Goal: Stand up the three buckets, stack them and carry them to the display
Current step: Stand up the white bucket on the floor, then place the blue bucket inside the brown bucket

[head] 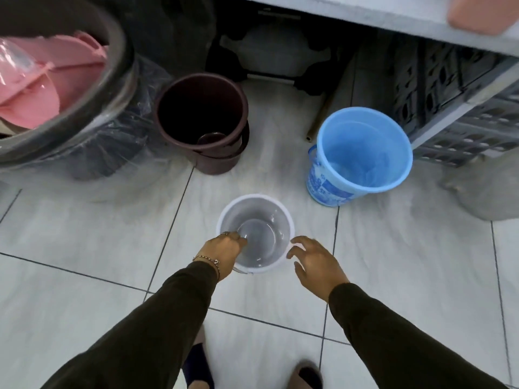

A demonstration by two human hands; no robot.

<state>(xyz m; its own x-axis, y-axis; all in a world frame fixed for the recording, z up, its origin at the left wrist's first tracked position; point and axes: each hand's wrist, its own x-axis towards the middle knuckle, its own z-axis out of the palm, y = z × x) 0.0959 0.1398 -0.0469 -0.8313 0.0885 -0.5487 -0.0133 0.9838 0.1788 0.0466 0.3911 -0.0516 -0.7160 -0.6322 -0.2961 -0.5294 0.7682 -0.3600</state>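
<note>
Three buckets stand upright on the tiled floor. A small white bucket (259, 220) is nearest, straight in front of me. My left hand (224, 252) grips its near left rim, fingers curled over the edge. My right hand (314, 262) hovers beside its right rim with fingers spread, holding nothing. A dark brown bucket (202, 119) stands farther back on the left, its handle lying down along the side. A light blue bucket (362, 153) with a printed pattern stands back right, tilted slightly.
A large dark tub (120, 88) wrapped in plastic, holding pink plastic items, fills the left. A grey shelf edge (393, 18) runs overhead at the back. Black crates (455, 119) sit under it on the right. A pipe (320, 116) leans near the blue bucket. My feet show below.
</note>
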